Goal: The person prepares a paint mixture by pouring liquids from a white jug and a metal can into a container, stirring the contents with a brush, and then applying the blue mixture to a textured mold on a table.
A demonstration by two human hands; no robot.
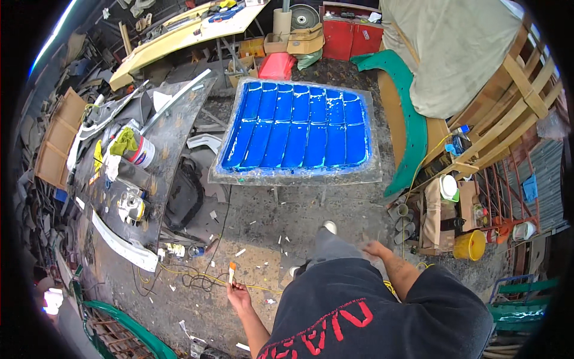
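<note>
My left hand (238,294) is closed around a small paintbrush (232,272), white with an orange upper end, held upright over the floor. At my right side, my right hand (375,248) hangs next to my grey trouser leg; its fingers are blurred. Neither hand touches the large blue ribbed mould (299,134) ahead of me. That mould lies face up on a support, its glossy blue hollow divided by ridges and framed by a rough, pale grey flange.
On the left, a dark table (170,140) carries a white bucket (142,152) with a yellow-green cloth and a power tool (131,206). Yellow cord (197,276) crosses the floor among scraps. A green curved part (412,119) and a yellow bucket (469,245) stand right.
</note>
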